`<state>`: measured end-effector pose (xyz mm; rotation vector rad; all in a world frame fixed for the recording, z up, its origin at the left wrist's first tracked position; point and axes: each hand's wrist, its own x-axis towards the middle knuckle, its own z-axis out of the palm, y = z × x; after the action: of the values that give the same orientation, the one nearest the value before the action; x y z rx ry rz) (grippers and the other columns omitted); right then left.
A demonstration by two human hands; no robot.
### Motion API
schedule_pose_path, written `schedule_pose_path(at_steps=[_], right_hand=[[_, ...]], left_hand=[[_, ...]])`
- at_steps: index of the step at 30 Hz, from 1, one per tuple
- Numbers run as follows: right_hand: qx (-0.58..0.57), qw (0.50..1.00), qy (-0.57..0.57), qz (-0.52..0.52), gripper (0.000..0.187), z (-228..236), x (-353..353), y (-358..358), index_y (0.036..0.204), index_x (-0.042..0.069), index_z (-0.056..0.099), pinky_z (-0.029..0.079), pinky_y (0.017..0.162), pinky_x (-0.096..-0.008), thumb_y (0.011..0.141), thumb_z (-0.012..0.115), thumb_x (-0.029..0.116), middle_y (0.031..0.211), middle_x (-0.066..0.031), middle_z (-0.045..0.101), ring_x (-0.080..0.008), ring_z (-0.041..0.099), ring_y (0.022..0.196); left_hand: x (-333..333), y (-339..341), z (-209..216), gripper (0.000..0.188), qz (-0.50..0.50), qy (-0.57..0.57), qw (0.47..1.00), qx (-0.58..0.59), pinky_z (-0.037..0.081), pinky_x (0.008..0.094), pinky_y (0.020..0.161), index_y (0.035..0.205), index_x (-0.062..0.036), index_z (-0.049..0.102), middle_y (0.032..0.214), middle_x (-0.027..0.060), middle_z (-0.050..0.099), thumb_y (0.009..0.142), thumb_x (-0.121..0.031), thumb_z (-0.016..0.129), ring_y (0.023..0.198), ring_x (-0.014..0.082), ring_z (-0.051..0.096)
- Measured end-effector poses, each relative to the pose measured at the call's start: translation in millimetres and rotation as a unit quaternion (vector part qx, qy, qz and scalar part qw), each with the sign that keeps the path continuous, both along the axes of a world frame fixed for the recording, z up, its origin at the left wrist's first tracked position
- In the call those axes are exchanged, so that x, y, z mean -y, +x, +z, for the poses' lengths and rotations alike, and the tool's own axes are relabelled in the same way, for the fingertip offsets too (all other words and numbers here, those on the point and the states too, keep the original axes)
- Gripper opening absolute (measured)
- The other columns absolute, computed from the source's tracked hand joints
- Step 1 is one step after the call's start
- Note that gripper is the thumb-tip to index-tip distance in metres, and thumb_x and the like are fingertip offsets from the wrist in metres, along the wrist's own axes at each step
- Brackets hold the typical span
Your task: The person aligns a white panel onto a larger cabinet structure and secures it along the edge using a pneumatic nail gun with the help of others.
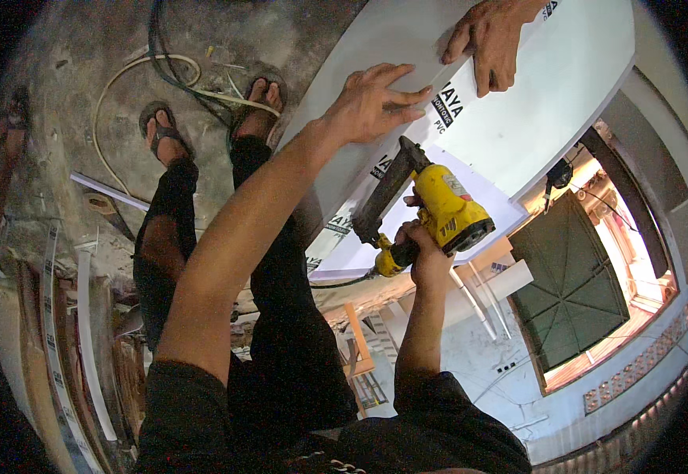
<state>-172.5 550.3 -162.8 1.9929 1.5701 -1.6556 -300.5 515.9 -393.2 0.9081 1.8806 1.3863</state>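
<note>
My right hand (423,243) is closed around the handle of a yellow and black pneumatic nail gun (446,207). Its long dark magazine lies close over a white PVC sheet (553,103) with black printed marks along a strip. My left hand (374,104) rests on the sheet with its fingers stretched out, a short way above the gun. Farther up, another person's hand (492,39) reaches onto the same sheet from the top edge. Where the gun's tip meets the sheet, if it does, I cannot tell.
A pale hose (107,107) and dark cables curl over the concrete floor (67,47) beside my sandalled feet. Long strips (91,340) and boards stand at the lower left. A light blue wall (549,395) and a dark panelled window or door (569,284) are at the right.
</note>
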Motion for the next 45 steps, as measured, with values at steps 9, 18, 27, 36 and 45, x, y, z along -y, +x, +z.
schedule_pose_path(at_steps=[9,18,27,36,45], right_hand=[[0.017,0.999,0.028,0.023,0.035,1,5,-1,0.106,0.000,0.053,0.049,0.057,-0.0274,0.074,0.066,-0.002,0.077,-0.0077,0.061,-0.0160,0.061,0.063],[0.031,0.999,0.011,0.027,0.039,2,3,-4,0.107,0.000,0.050,0.047,0.056,-0.0259,0.071,0.063,-0.006,0.076,-0.0054,0.058,-0.0144,0.058,0.062],[0.024,0.999,0.034,0.017,0.055,-2,2,4,0.122,-0.002,0.049,0.049,0.054,-0.0283,0.068,0.058,-0.010,0.104,-0.0160,0.061,-0.0196,0.059,0.059],[0.034,0.999,-0.003,0.003,0.057,-1,4,4,0.127,-0.002,0.047,0.049,0.054,-0.0289,0.070,0.055,-0.006,0.107,-0.0162,0.060,-0.0190,0.058,0.058],[0.056,0.998,0.007,0.025,0.054,-4,4,12,0.125,-0.004,0.049,0.048,0.055,-0.0289,0.071,0.053,-0.004,0.109,-0.0149,0.060,-0.0186,0.058,0.058]], left_hand=[[-1,-9,-11,0.047,-0.035,-0.006,0.999,0.025,0.023,0.0542,0.113,0.124,-0.0397,0.065,0.152,0.0109,0.038,0.086,-0.065,0.057,0.142,0.0329,0.029],[-1,-15,-5,0.053,-0.045,-0.027,0.997,0.055,0.019,0.0567,0.114,0.118,-0.0382,0.070,0.154,0.0095,0.037,0.078,-0.072,0.062,0.143,0.0324,0.028],[-2,-18,-4,0.051,-0.049,-0.019,0.997,0.065,0.017,0.0563,0.115,0.118,-0.0385,0.070,0.154,0.0074,0.036,0.079,-0.070,0.063,0.144,0.0319,0.026],[1,-19,2,0.040,-0.034,-0.028,0.999,0.008,0.024,0.0494,0.115,0.119,-0.0351,0.070,0.150,0.0090,0.043,0.084,-0.054,0.067,0.140,0.0317,0.035],[1,-20,6,0.041,-0.042,-0.043,0.998,0.019,0.021,0.0532,0.115,0.120,-0.0367,0.069,0.152,0.0073,0.041,0.084,-0.056,0.066,0.142,0.0307,0.032]])
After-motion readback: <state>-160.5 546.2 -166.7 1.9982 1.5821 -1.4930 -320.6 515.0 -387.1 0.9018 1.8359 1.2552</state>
